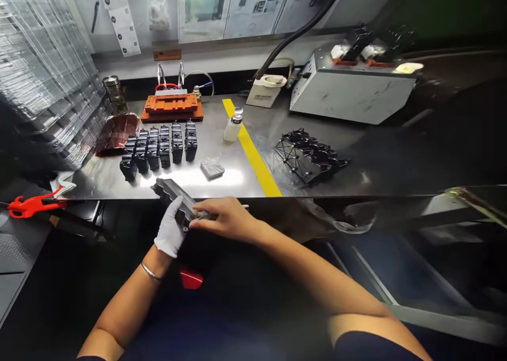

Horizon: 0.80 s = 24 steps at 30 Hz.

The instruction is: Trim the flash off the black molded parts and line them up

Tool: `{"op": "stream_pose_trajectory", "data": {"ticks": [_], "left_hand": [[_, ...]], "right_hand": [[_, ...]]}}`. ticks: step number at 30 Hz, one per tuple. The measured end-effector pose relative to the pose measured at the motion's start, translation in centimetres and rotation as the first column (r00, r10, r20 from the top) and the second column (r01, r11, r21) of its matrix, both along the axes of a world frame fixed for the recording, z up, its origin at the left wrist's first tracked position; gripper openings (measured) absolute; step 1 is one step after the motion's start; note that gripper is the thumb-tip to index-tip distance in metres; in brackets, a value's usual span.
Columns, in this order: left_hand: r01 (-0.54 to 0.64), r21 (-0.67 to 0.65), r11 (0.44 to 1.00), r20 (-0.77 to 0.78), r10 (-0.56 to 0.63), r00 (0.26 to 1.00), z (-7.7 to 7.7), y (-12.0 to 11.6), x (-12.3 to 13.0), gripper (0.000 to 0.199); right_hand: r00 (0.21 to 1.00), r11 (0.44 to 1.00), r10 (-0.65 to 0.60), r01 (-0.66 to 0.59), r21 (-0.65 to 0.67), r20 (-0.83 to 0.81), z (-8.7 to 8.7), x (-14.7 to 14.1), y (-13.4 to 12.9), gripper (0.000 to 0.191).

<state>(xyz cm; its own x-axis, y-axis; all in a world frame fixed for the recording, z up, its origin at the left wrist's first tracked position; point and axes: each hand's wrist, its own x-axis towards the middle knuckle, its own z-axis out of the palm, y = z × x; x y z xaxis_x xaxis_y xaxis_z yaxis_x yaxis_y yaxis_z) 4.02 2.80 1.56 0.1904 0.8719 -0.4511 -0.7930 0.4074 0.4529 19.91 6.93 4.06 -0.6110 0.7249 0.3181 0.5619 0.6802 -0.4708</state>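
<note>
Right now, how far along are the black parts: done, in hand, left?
Probably partway. Possibly done: the row of six, lined up left of the tape. In hand: one part, in the gloved left hand, with the right hand at it. Possibly left: the cluster right of the tape. Nothing visible marks either group finished, so those roles could be reversed.

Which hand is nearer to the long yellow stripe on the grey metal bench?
Right. The bare right hand is left of the near end of the yellow stripe, its fingers at a dark moulded part; the white-gloved left hand, holding that part, is farther left.
</note>
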Motion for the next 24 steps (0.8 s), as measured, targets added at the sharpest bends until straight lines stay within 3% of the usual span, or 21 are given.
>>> {"op": "stream_pose_trajectory", "data": {"ticks": [2, 4, 6, 9, 11, 13, 15, 18, 21, 22, 24], "left_hand": [[0.107, -0.036, 0.994, 0.076, -0.104, 0.992, -0.7, -0.5, -1.3, 0.034], [0.22, -0.048, 0.974, 0.123, -0.212, 0.969, -1.4, -1.1, -2.6, 0.048], [0.277, -0.041, 0.96, 0.158, -0.268, 0.95, -2.2, -1.6, -3.5, 0.066], [0.294, -0.032, 0.955, 0.195, -0.283, 0.939, -3.4, -1.7, -4.1, 0.081], [0.303, -0.043, 0.952, 0.208, -0.288, 0.935, -3.9, -1.5, -4.2, 0.08], [0.305, -0.067, 0.95, 0.219, -0.285, 0.933, -4.2, -1.2, -4.3, 0.077], [0.307, -0.103, 0.946, 0.222, -0.279, 0.934, -4.2, -1.1, -4.2, 0.074], [0.3, -0.153, 0.942, 0.194, -0.269, 0.944, -3.8, -1.1, -4.3, 0.073], [0.297, -0.163, 0.941, 0.177, -0.268, 0.947, -3.3, -1.1, -4.4, 0.07], [0.304, -0.162, 0.939, 0.178, -0.275, 0.945, -3.1, -1.1, -4.5, 0.07], [0.312, -0.157, 0.937, 0.184, -0.283, 0.941, -3.0, -1.0, -4.5, 0.071]], "right_hand": [[0.963, 0.965, -0.26, 0.262, -0.024, 0.069, 0.5, -0.1, 2.9, 0.042], [0.825, 0.852, -0.509, 0.523, 0.01, 0.244, 0.2, 0.3, 6.7, 0.057], [0.731, 0.791, -0.558, 0.612, -0.015, 0.392, -0.7, 0.5, 9.7, 0.064], [0.737, 0.767, -0.57, 0.636, -0.087, 0.363, -2.0, -0.4, 10.1, 0.056], [0.833, 0.837, -0.512, 0.539, -0.098, 0.21, -2.6, -1.8, 7.8, 0.052], [0.941, 0.94, -0.323, 0.332, -0.079, 0.104, -3.0, -3.0, 4.9, 0.049], [0.964, 0.964, -0.247, 0.255, -0.074, 0.1, -3.4, -3.9, 3.0, 0.047], [0.935, 0.925, -0.337, 0.351, -0.145, 0.111, -3.3, -3.5, 3.9, 0.042], [0.873, 0.872, -0.45, 0.475, -0.117, 0.191, -1.2, -1.1, 8.9, 0.043], [0.824, 0.836, -0.531, 0.548, -0.038, 0.197, 0.0, 0.0, 11.1, 0.046], [0.663, 0.68, -0.734, 0.716, 0.159, 0.15, 2.6, 2.2, 15.9, 0.054]]}}
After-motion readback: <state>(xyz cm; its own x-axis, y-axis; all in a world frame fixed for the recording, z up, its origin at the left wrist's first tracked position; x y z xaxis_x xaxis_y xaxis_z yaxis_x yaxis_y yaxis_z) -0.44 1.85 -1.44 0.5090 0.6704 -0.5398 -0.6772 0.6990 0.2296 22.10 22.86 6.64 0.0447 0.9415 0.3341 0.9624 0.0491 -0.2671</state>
